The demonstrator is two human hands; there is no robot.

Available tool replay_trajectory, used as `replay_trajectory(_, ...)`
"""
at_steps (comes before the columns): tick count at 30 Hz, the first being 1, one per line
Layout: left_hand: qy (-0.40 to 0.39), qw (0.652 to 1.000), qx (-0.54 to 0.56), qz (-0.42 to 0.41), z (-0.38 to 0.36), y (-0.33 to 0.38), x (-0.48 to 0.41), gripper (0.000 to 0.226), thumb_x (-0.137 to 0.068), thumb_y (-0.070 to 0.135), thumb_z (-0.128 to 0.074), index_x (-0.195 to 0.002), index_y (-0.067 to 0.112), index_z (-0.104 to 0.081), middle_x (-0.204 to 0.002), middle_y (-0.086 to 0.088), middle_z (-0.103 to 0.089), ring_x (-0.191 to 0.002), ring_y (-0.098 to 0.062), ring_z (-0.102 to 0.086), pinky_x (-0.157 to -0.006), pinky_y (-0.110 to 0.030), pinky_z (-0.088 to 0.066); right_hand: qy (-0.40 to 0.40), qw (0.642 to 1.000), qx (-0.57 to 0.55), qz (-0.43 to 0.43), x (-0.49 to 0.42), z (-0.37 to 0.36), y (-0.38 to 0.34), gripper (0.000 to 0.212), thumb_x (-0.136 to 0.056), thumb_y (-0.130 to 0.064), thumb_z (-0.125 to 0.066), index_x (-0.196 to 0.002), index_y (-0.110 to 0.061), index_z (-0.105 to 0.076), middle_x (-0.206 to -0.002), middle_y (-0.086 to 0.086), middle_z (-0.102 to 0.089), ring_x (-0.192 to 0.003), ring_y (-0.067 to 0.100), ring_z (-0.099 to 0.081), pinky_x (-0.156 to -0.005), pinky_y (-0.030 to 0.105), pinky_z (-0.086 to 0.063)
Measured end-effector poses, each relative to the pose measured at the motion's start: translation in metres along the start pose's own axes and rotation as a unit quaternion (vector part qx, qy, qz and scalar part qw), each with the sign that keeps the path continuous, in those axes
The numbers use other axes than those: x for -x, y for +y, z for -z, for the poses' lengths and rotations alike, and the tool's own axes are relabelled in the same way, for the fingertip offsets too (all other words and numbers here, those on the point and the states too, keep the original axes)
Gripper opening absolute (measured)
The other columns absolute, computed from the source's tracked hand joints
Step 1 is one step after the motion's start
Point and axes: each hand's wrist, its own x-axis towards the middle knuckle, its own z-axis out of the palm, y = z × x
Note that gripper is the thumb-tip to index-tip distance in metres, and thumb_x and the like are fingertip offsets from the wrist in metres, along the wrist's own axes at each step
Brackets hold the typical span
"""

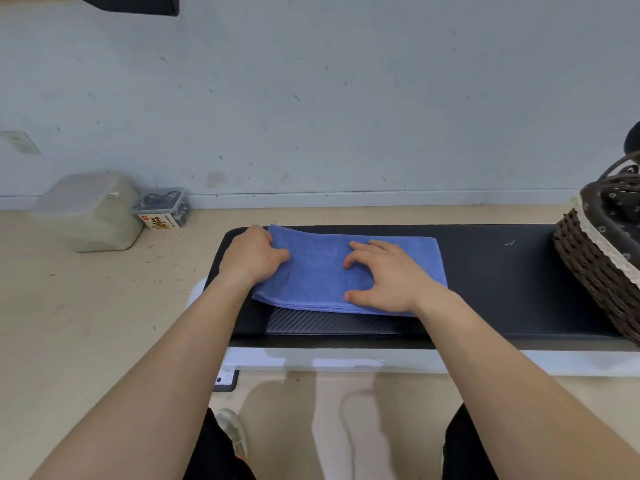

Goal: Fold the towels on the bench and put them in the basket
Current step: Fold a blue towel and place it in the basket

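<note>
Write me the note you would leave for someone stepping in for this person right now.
Left hand: grips the left edge of the blue towel.
Right hand: lies on top of the towel, fingers spread, pressing it down.
The towel lies in folded layers on the black bench. The wicker basket stands at the bench's right end, apart from the towel.
Done: towel folded at least once.
Left: finish folding, then put it in the basket. What the basket already holds cannot be seen.

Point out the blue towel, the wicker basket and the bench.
blue towel (318,268), head view, middle of top layer.
wicker basket (592,265), head view, woven side wall.
bench (491,271), head view, bare black pad.
</note>
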Motion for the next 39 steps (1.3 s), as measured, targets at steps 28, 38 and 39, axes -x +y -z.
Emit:
replay_trajectory(28, -0.079, 0.977, 0.012, -0.199, -0.080, 0.155, 0.052, 0.010, -0.086, 0.016, -0.062, -0.093, 0.022, -0.058, -0.086, 0.004, -0.065, -0.082, -0.020, -0.064, -0.073, -0.042, -0.055, 0.060, 0.986, -0.012, -0.158, 0.068, 0.028, 0.076, 0.043, -0.079, -0.056, -0.069, -0.118, -0.038, -0.061, -0.113, -0.005, -0.053, -0.109, 0.020, -0.052, -0.094, 0.041, -0.046)
replay_trajectory(38, 0.034, 0.961, -0.028, -0.275, -0.062, 0.127, 0.043, 0.018, -0.093, 0.027, -0.055, -0.101, 0.032, -0.070, -0.102, 0.015, -0.069, -0.096, -0.011, -0.063, -0.081, -0.034, -0.053, 0.265, 0.958, -0.037, -0.102, 0.051, 0.031, 0.054, 0.030, -0.091, -0.024, -0.053, -0.119, -0.021, -0.065, -0.117, -0.002, -0.059, -0.105, 0.023, -0.055, -0.087, 0.041, -0.049)
replay_trajectory(39, 0.051, 0.950, -0.059, -0.303, -0.061, 0.115, 0.039, 0.022, -0.093, 0.025, -0.053, -0.106, 0.030, -0.070, -0.110, 0.013, -0.067, -0.102, -0.013, -0.061, -0.084, -0.036, -0.052, 0.268, 0.960, -0.032, -0.072, 0.047, 0.029, 0.044, 0.034, -0.090, -0.024, -0.054, -0.123, -0.020, -0.064, -0.121, -0.002, -0.059, -0.107, 0.024, -0.055, -0.089, 0.041, -0.048)
